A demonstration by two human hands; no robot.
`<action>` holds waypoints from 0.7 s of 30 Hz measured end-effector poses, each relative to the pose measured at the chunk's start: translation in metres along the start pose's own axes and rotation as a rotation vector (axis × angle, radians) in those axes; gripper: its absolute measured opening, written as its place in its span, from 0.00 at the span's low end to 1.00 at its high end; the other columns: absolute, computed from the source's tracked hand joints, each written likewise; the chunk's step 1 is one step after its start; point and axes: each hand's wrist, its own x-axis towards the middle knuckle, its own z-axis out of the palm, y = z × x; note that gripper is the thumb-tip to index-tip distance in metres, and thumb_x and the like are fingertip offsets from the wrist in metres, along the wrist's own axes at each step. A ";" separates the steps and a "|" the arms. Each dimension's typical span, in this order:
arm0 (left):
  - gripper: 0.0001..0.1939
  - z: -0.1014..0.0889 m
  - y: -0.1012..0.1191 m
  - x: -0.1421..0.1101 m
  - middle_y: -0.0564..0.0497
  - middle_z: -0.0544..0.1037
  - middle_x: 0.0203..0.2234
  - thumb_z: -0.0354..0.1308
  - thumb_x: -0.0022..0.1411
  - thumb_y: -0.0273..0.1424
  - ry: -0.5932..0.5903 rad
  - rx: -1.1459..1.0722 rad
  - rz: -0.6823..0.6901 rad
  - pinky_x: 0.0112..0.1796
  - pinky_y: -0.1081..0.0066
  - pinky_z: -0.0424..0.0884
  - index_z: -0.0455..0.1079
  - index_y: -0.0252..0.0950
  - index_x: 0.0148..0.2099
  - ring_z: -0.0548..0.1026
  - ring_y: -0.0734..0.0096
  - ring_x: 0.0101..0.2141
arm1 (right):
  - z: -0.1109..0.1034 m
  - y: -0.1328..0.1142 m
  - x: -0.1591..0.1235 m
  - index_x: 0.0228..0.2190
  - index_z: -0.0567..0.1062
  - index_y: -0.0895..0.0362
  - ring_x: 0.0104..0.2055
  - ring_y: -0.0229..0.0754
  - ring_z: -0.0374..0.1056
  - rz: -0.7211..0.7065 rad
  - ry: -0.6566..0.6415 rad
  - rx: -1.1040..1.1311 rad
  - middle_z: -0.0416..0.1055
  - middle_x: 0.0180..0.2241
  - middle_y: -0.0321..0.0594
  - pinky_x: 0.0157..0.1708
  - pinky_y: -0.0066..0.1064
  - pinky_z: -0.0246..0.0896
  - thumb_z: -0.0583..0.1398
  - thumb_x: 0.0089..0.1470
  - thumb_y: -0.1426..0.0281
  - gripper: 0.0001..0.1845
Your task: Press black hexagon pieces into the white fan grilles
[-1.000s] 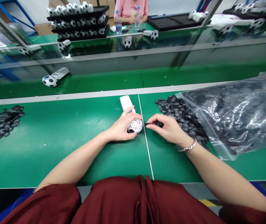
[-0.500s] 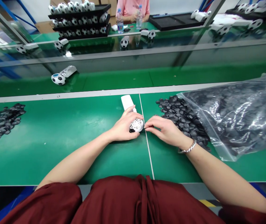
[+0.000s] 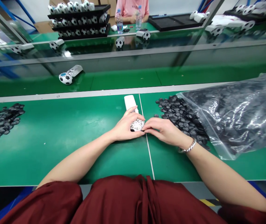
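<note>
A white handheld fan (image 3: 133,110) with a ball-shaped lattice head lies on the green table, handle pointing away from me. My left hand (image 3: 126,127) is wrapped round the lattice head. My right hand (image 3: 164,130) is pinched against the right side of the head, pressing a small black piece there; the piece is mostly hidden by my fingers. A pile of loose black plastic pieces (image 3: 179,113) lies just right of my right hand.
A clear bag (image 3: 235,115) full of black pieces lies at the right. Another pile of black pieces (image 3: 1,121) sits far left. A finished football-patterned fan (image 3: 69,75) rides the conveyor behind. A person in pink (image 3: 131,7) sits across, beside trays of fans (image 3: 79,18).
My right hand moved left from the pile with a black piece and now presses against the fan head. The football fan on the conveyor drifted to the right.
</note>
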 end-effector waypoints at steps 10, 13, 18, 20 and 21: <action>0.19 0.002 0.001 0.000 0.49 0.72 0.43 0.60 0.47 0.30 0.019 0.012 0.011 0.57 0.53 0.49 0.63 0.39 0.44 0.48 0.56 0.59 | 0.012 0.006 0.002 0.27 0.70 0.57 0.30 0.36 0.65 0.230 0.165 0.211 0.70 0.27 0.36 0.33 0.29 0.62 0.61 0.49 0.68 0.05; 0.19 0.004 0.000 0.000 0.49 0.72 0.42 0.59 0.47 0.30 0.028 0.013 -0.001 0.57 0.52 0.49 0.63 0.39 0.43 0.49 0.56 0.59 | 0.012 0.009 0.003 0.27 0.69 0.57 0.28 0.36 0.64 0.305 0.151 0.315 0.69 0.26 0.36 0.30 0.29 0.62 0.61 0.47 0.64 0.09; 0.19 0.004 -0.001 0.000 0.49 0.72 0.42 0.59 0.46 0.28 0.044 0.017 -0.008 0.56 0.53 0.51 0.63 0.39 0.42 0.50 0.57 0.59 | 0.016 0.010 0.007 0.24 0.67 0.57 0.26 0.34 0.62 0.344 0.147 0.373 0.66 0.24 0.33 0.28 0.26 0.59 0.62 0.46 0.64 0.11; 0.19 0.003 -0.002 0.001 0.50 0.72 0.42 0.58 0.45 0.27 0.038 0.015 -0.015 0.56 0.53 0.51 0.62 0.40 0.42 0.50 0.57 0.59 | 0.016 0.010 0.009 0.24 0.66 0.57 0.26 0.34 0.61 0.348 0.141 0.383 0.66 0.24 0.33 0.27 0.26 0.58 0.62 0.45 0.64 0.11; 0.19 0.002 -0.002 0.001 0.50 0.72 0.41 0.58 0.45 0.28 0.031 0.014 -0.012 0.56 0.52 0.51 0.63 0.40 0.42 0.50 0.57 0.59 | 0.015 0.010 0.010 0.24 0.67 0.57 0.25 0.34 0.61 0.352 0.138 0.385 0.66 0.23 0.33 0.26 0.26 0.58 0.62 0.45 0.64 0.12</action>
